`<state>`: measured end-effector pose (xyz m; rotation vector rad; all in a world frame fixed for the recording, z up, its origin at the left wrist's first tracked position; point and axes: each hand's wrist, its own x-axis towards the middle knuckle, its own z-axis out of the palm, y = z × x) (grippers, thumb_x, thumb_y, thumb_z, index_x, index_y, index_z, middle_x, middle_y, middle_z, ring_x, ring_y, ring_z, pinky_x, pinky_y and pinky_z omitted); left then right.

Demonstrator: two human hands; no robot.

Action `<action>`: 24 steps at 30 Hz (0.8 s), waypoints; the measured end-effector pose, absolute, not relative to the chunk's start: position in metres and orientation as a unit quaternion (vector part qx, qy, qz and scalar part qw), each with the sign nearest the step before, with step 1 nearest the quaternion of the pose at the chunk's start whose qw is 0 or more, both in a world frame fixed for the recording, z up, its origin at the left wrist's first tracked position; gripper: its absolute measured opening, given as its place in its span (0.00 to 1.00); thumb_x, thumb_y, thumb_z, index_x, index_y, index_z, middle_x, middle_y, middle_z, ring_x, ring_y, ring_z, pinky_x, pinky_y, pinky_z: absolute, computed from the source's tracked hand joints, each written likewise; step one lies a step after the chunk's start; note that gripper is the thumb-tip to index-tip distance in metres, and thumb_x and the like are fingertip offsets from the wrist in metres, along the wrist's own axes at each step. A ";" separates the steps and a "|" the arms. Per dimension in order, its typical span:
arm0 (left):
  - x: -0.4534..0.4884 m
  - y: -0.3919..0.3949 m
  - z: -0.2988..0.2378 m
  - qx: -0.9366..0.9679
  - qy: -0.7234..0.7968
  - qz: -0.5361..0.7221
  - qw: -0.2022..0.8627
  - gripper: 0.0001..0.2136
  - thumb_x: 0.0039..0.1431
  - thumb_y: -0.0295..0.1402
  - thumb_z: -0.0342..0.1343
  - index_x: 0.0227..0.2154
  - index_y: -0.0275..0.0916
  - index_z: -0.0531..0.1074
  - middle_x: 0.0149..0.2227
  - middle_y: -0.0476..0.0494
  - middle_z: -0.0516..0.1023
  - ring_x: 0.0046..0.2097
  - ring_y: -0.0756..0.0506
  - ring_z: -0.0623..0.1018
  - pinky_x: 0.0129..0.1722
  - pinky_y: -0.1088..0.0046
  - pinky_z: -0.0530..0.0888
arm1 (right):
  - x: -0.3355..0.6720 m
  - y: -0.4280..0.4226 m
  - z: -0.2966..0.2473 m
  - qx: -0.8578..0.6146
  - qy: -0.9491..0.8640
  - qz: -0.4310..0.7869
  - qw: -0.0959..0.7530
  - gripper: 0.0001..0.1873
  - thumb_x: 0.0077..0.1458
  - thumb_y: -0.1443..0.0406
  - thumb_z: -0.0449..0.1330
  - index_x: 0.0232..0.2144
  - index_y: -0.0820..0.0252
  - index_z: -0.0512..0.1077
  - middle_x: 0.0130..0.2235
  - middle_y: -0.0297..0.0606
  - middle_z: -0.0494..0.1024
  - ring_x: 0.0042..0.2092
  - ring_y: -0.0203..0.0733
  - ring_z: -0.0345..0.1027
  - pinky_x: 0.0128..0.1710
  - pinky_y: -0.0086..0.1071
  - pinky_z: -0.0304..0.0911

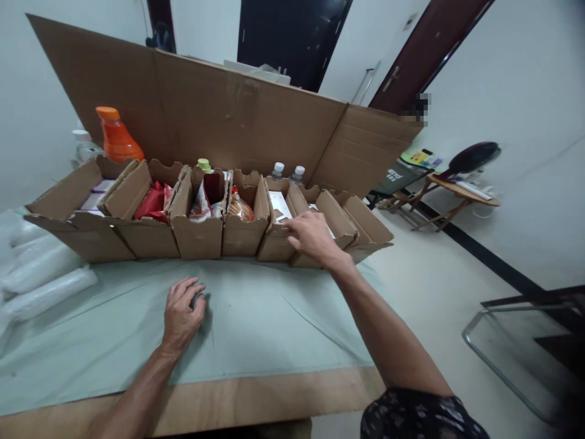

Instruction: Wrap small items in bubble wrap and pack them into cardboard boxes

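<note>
A row of several open cardboard bins (201, 235) stands across a table covered with a pale green cloth (256, 317). My right hand (311, 235) reaches over the rim of a bin near the right end, fingers bent down onto white packets (280, 206) inside it; whether it grips one is hidden. My left hand (183, 311) rests on the cloth in front of the bins, fingers curled over a small dark object (199, 299) I cannot make out. Other bins hold red packets (153, 201) and snack bags (240, 208).
A tall cardboard sheet (219, 116) stands behind the bins, with an orange bottle (116, 137) at the left and two clear bottles (287, 172) behind. Rolled plastic sleeves (46, 286) lie at the left. A folding table (457, 192) and metal frame (503, 353) stand on the floor at right.
</note>
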<state>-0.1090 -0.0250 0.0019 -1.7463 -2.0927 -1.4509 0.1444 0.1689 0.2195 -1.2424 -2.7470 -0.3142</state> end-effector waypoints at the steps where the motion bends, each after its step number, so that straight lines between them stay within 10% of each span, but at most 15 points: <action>1: -0.109 -0.024 0.001 -0.567 -0.675 -0.471 0.032 0.09 0.60 0.30 0.52 0.36 0.41 0.79 0.46 0.37 0.81 0.53 0.34 0.76 0.55 0.48 0.73 | 0.141 0.169 0.215 -0.409 -0.906 -0.104 0.038 0.09 0.56 0.71 0.64 0.39 0.61 0.80 0.41 0.47 0.84 0.47 0.54 0.72 0.45 0.41 0.58; 11: -0.113 -0.022 -0.006 -0.580 -0.660 -0.475 0.054 0.09 0.60 0.32 0.53 0.37 0.40 0.78 0.44 0.36 0.81 0.52 0.34 0.77 0.54 0.47 0.73 | 0.132 0.165 0.204 -0.386 -0.918 -0.074 0.054 0.12 0.60 0.71 0.59 0.42 0.60 0.80 0.46 0.45 0.84 0.50 0.52 0.71 0.46 0.40 0.58; 17: -0.114 -0.025 -0.007 -0.588 -0.662 -0.462 0.055 0.09 0.62 0.32 0.52 0.38 0.40 0.78 0.46 0.34 0.81 0.53 0.33 0.76 0.54 0.47 0.73 | 0.209 0.156 0.227 -0.419 -0.875 -0.076 0.229 0.20 0.58 0.66 0.63 0.53 0.56 0.75 0.54 0.45 0.80 0.57 0.56 0.68 0.55 0.47 0.58; 24: -0.114 -0.022 -0.009 -0.592 -0.658 -0.461 0.064 0.09 0.61 0.32 0.52 0.37 0.41 0.78 0.44 0.37 0.81 0.51 0.35 0.78 0.53 0.50 0.73 | 0.236 0.175 0.206 -0.483 -0.870 -0.076 0.068 0.11 0.55 0.70 0.61 0.38 0.54 0.82 0.41 0.39 0.85 0.47 0.50 0.73 0.46 0.39 0.58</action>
